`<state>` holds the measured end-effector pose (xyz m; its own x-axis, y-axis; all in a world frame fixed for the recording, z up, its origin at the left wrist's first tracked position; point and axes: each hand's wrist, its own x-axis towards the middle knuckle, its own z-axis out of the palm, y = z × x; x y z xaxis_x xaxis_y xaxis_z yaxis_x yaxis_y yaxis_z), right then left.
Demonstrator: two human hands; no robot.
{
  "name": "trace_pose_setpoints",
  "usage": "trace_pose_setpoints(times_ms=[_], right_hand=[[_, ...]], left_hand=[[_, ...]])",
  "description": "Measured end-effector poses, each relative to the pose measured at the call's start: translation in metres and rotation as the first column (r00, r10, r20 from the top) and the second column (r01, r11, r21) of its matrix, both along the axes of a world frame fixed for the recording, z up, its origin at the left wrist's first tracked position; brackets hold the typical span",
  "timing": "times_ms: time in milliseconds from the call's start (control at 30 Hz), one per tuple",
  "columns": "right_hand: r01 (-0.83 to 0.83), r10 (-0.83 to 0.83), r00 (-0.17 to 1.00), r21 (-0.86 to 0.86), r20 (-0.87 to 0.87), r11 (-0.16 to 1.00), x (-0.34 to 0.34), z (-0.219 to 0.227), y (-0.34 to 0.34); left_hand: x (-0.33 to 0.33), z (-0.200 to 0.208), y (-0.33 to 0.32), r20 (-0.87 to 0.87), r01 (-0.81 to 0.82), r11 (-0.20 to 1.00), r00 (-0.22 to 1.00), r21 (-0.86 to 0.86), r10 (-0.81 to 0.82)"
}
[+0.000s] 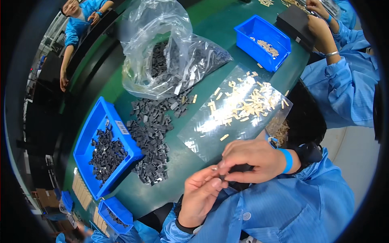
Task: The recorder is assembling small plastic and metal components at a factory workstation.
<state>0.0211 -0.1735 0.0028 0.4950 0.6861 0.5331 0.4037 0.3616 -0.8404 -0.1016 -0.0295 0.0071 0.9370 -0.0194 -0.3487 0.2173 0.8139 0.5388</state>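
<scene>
My left hand [201, 197] pinches a small black plastic part [222, 177] between thumb and fingertips, in front of my body. From the right, my right hand [255, 160] bends over it, its thumb and fingers closed at the same spot; what these fingers grip is too small and covered to make out. Beyond my hands lies a clear plastic sheet [194, 141] strewn with small cream-coloured pieces [256, 101]. A heap of small dark grey plastic parts [152, 137] spreads on the green table [182, 172] to the left of the sheet.
An open clear plastic bag [158, 87] of dark parts stands behind the heap. A blue bin [131, 152] of black parts sits left, a smaller blue bin [121, 229] nearer. Another blue bin [253, 52] holds pale pieces. Co-workers' arms [330, 44] reach in at right, beside a black box [296, 26].
</scene>
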Motion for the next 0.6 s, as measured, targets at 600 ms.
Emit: trace_pose_setpoints(times_ms=[600], right_hand=[[0.055,0.047,0.651,0.109,-0.758,0.992,-0.031,-0.015,0.016]], left_hand=[[-0.002,-0.008,-0.013,0.088,-0.317,0.881,0.948,0.352,0.306]])
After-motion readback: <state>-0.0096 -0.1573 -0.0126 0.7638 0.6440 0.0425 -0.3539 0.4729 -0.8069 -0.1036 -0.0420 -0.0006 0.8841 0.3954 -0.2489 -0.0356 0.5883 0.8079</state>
